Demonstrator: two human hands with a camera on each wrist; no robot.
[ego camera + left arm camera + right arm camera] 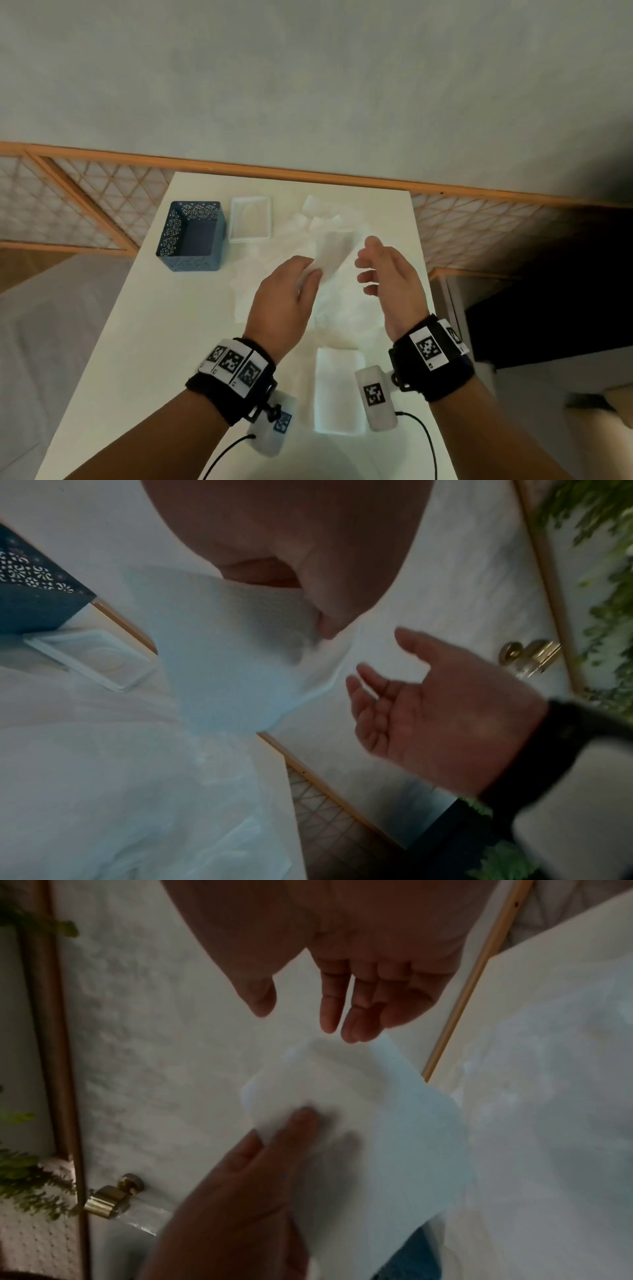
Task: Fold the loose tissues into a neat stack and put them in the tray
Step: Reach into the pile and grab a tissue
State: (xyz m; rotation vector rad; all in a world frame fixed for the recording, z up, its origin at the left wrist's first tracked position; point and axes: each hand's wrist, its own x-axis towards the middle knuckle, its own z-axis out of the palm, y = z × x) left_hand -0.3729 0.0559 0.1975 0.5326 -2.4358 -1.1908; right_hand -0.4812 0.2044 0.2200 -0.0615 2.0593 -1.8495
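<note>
My left hand (301,277) pinches a white tissue (334,255) by its near corner and holds it up above the table; the same tissue (222,647) hangs from my thumb and fingers in the left wrist view. My right hand (371,270) hovers just right of it, fingers straight and spread, holding nothing; its fingers (346,1010) stop short of the tissue (377,1123). Loose tissues (325,219) lie crumpled across the table's middle and far right. A folded stack (337,390) rests near the front edge. The white tray (250,219) sits at the back, empty.
A dark blue perforated box (190,236) stands left of the tray. The white table (144,342) is narrow, with a wooden lattice screen (68,202) behind it. Camera cables trail from both wrists near the front edge.
</note>
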